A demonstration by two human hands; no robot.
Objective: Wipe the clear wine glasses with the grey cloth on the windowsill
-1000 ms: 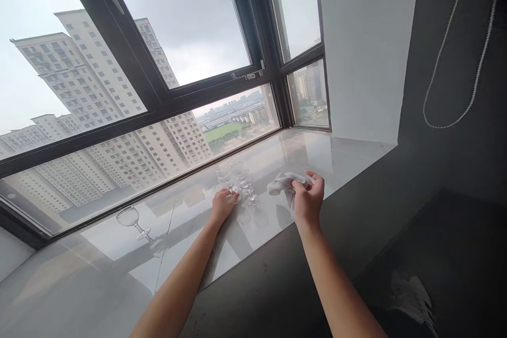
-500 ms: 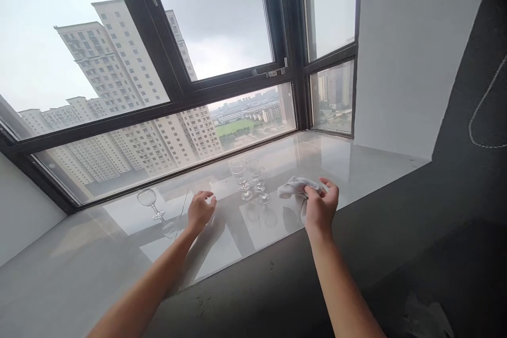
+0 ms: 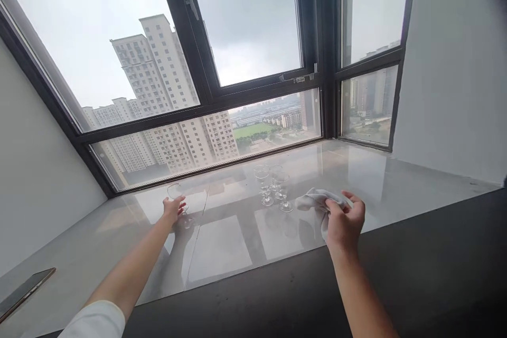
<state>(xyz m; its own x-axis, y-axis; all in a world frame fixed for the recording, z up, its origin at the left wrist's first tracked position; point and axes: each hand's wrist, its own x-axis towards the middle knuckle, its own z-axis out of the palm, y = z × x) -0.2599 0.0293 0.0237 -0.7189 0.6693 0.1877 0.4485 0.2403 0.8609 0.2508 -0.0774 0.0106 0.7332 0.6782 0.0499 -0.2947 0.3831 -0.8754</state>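
My left hand point(image 3: 173, 210) reaches out to a lone stemmed glass point(image 3: 174, 190) standing on the glossy stone windowsill point(image 3: 222, 248). Its fingers are apart and right at the glass's stem, hiding the lower part. My right hand point(image 3: 345, 220) is closed on a crumpled white cloth point(image 3: 315, 199), held just above the sill. A tight cluster of several small stemmed glasses point(image 3: 273, 186) stands between my hands, just left of the cloth.
A phone point(image 3: 24, 290) lies flat at the sill's near left end. Dark-framed windows point(image 3: 206, 100) run along the back of the sill. White walls close off both ends. A dark ledge point(image 3: 277, 301) runs along the sill's near edge.
My left hand has left the cluster of glasses and travelled left to the lone glass. The view has panned left. My right hand keeps hold of the cloth.
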